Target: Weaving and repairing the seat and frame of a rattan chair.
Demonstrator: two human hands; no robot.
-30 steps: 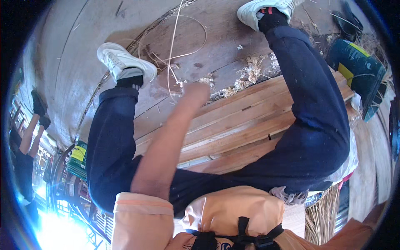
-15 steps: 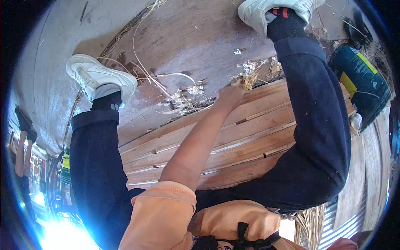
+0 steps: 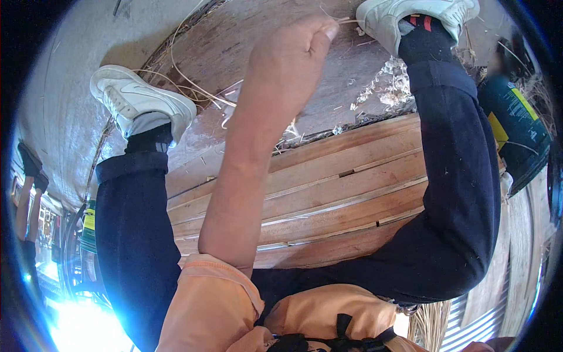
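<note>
The left hand (image 3: pixel 287 56) is raised above the wooden floor (image 3: pixel 76 105), between the two shoes and nearer the right shoe (image 3: pixel 378 29). Its fingers are curled into the palm. The thumb presses against the index finger, pinching a thin pale strip (image 3: pixel 347 21). The strip projects from the thumb tip toward the right shoe; contact between strip and shoe cannot be determined. The right hand is out of view, and its state cannot be told.

Slatted wooden boards (image 3: pixel 352 176) extend between the left leg (image 3: pixel 138 223) and the right leg (image 3: pixel 460 158), along the near edge of the floor. Close to that edge, pale curled shavings (image 3: pixel 394 82) lie in a loose heap beside the right ankle. Long pale fibres (image 3: pixel 193 88) lie across the floor near the left shoe (image 3: pixel 141 97), partly hidden by the forearm.

A dark green container (image 3: pixel 519 126) with yellow patches is positioned just outside the right leg. A smaller-looking green item (image 3: pixel 88 237) with a yellow patch shows outside the left leg. Straw-coloured stalks (image 3: pixel 431 320) are bundled behind the right thigh, beside a corrugated sheet (image 3: pixel 478 325)
</note>
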